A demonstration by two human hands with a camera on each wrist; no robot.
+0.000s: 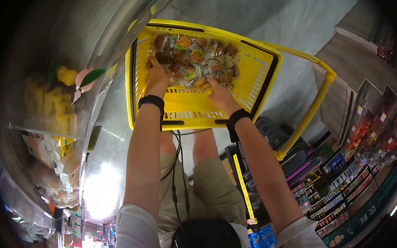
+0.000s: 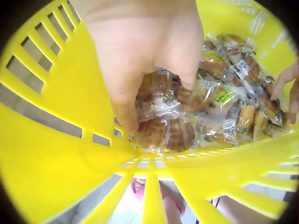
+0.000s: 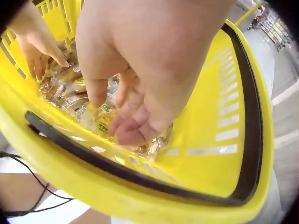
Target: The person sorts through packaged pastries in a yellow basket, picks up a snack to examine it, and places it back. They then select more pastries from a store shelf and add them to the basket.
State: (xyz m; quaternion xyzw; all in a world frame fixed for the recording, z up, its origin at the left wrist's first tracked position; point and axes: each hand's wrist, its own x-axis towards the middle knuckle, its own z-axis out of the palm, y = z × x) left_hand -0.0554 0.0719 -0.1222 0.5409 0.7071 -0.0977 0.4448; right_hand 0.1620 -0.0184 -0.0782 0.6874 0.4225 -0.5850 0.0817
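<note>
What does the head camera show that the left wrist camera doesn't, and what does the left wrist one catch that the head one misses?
Only the head view shows the yellow handle, the wristbands and the shorts. Only the left wrist view shows pink footwear, seen through slots in the basket. Both show the basket, the packets, the left hand and the right hand.

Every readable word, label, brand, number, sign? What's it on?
Nothing reliably legible.
Yellow-green labels on wrapped packets: too blurred.
White labels on the same packets: too blurred.
Green sign, head view: characters too small.
Blue pack: too small.
</note>
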